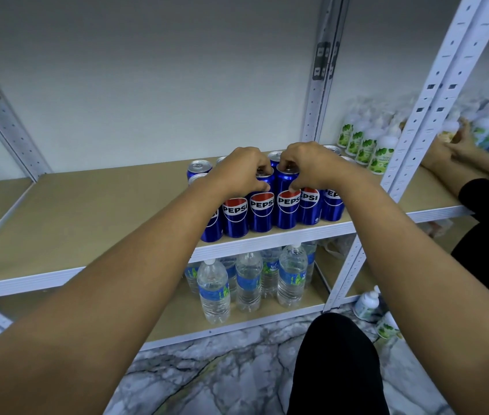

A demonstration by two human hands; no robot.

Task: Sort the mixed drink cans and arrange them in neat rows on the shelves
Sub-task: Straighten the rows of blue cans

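White metal rack against a plain wall, tan shelf board (87,211) in front of me, with the blue Pepsi cans (267,205) bunched in rows at its front edge, right of middle. My left hand (238,172) is curled over the top of one front can (261,209) and my right hand (309,166) pinches the rim of the can beside it (287,209). Water bottles (252,280) stand on the shelf below, and someone else's hand (462,142) is at the white bottles (366,145) on the next rack

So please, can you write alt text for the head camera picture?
Two hands, left hand and right hand, each grip the top of a blue Pepsi can among cans grouped on a beige shelf. Water bottles stand on the shelf below.
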